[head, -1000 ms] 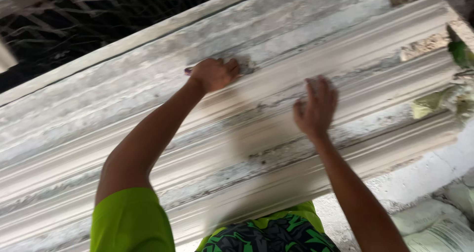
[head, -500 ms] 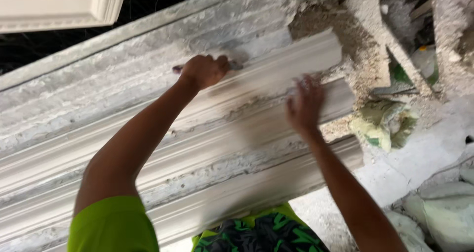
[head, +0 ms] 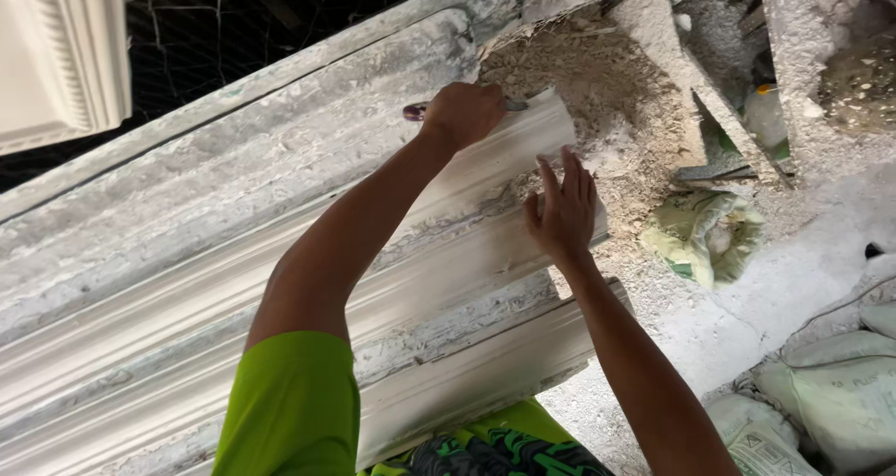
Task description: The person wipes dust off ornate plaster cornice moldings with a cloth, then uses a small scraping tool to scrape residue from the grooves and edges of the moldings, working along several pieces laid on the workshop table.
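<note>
A long white plaster cornice moulding (head: 187,299) runs from the lower left up to the upper middle, lying in a grey, plaster-crusted mould. My left hand (head: 464,114) is closed round a small scraping tool (head: 414,111) with a dark purple handle and presses it on the moulding's upper edge near its end. Fingers spread, my right hand (head: 563,211) lies flat on the moulding's end face, just below and to the right of the left hand.
A heap of crumbled plaster debris (head: 607,93) lies past the moulding's end. A crumpled pale green sack (head: 705,238) sits to the right, with more filled sacks (head: 821,392) at the lower right. A white ornate frame piece (head: 61,56) hangs at the upper left.
Both hands have moved along the moulding to its right end. The view has shifted, bringing the debris heap and sacks into sight.
</note>
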A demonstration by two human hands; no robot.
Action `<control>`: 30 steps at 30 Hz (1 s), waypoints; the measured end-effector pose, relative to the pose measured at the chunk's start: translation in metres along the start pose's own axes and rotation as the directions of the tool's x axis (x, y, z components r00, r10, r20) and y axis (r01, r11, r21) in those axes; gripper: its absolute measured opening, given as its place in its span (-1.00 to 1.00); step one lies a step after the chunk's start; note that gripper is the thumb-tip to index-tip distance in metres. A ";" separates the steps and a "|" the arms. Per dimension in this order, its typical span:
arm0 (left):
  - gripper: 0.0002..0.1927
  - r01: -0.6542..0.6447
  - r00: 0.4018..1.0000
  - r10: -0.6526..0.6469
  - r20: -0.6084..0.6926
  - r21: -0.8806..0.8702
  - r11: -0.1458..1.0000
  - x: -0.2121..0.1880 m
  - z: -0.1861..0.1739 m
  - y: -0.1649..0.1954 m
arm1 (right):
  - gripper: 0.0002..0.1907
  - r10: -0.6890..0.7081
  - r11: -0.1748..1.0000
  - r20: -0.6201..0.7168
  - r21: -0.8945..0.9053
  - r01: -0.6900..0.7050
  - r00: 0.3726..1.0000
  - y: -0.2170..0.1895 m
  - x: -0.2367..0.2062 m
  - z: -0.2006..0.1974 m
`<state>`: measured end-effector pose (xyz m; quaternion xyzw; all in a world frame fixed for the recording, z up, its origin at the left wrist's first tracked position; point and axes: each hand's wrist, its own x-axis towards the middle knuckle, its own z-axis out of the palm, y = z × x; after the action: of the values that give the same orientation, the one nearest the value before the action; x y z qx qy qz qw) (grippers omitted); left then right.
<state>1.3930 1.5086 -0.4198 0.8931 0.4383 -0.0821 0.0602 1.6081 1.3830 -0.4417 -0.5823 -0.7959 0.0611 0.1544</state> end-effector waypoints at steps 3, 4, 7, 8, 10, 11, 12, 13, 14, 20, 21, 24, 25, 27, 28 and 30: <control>-0.78 0.008 0.999 -0.003 0.051 -0.096 0.995 0.016 -0.008 -0.004 | -0.47 0.005 1.000 -0.006 -0.021 -0.005 1.000 0.004 0.001 0.003; -0.76 0.028 0.998 -0.018 0.067 -0.153 0.988 0.020 -0.009 -0.005 | -0.46 -0.001 1.000 -0.006 -0.030 0.001 1.000 0.003 0.002 0.003; -0.69 0.058 0.987 -0.047 0.155 -0.068 0.996 0.032 -0.016 -0.004 | -0.45 0.023 0.999 -0.002 -0.027 -0.023 1.000 -0.003 0.005 -0.001; -0.71 0.093 0.986 -0.075 0.151 -0.116 0.989 0.036 -0.018 0.000 | -0.46 0.016 1.000 -0.004 -0.015 -0.016 1.000 -0.006 0.006 -0.005; -0.74 0.162 0.981 -0.137 0.134 -0.197 0.967 0.055 -0.030 0.011 | -0.46 -0.004 1.000 -0.026 0.010 0.004 1.000 -0.011 0.009 -0.013; -0.77 0.144 0.988 -0.134 0.078 -0.141 0.979 0.057 -0.033 0.016 | -0.46 0.005 1.000 -0.026 0.005 -0.005 1.000 -0.013 0.010 -0.018; -0.79 0.137 0.991 -0.136 0.016 -0.085 0.987 0.057 -0.037 0.018 | -0.45 0.004 1.000 -0.028 -0.004 -0.004 1.000 -0.014 0.011 -0.022; -0.80 0.138 0.989 -0.140 -0.038 -0.031 0.990 0.050 -0.040 0.019 | -0.44 -0.001 1.000 -0.022 -0.007 0.001 1.000 -0.016 0.011 -0.024; -0.81 0.129 0.984 -0.136 -0.116 -0.065 0.990 0.036 -0.039 0.020 | -0.44 -0.003 1.000 -0.022 0.003 0.004 1.000 -0.017 0.010 -0.026; -0.73 0.395 0.821 -0.572 -0.003 -0.719 0.571 -0.189 0.018 0.009 | -0.44 -0.067 0.998 -0.045 0.015 0.068 0.997 -0.031 0.005 -0.019; -0.80 0.342 0.740 -0.660 -0.125 -0.775 0.531 -0.243 0.034 0.022 | -0.42 -0.063 0.997 -0.056 0.038 0.066 0.996 -0.032 0.004 -0.015; -0.78 0.338 0.399 -0.912 -0.097 -0.909 0.245 -0.394 0.081 0.084 | -0.44 -0.137 0.991 -0.061 -0.015 0.137 0.989 -0.042 -0.002 -0.011; -0.73 0.379 0.267 -0.963 -0.027 -0.916 0.131 -0.441 0.096 0.107 | -0.42 -0.150 0.985 -0.026 -0.087 0.147 0.988 -0.049 -0.006 -0.009; -0.63 0.390 0.021 -0.994 0.108 -0.916 -0.092 -0.525 0.120 0.160 | -0.45 -0.148 0.983 -0.084 -0.120 0.138 0.985 -0.073 -0.021 -0.004; -0.61 0.366 -0.084 -0.983 0.166 -0.912 -0.185 -0.562 0.128 0.184 | -0.49 -0.223 0.973 -0.092 -0.078 0.216 0.971 -0.092 -0.033 0.000; -0.56 0.281 -0.204 -0.938 0.280 -0.901 -0.330 -0.625 0.137 0.228 | -0.56 -0.358 0.932 -0.122 0.003 0.362 0.925 -0.141 -0.055 0.010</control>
<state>1.1846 0.8626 -0.4213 0.1026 0.8641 0.4468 0.2076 1.4921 1.2876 -0.4213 -0.4269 -0.8776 0.0069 0.2179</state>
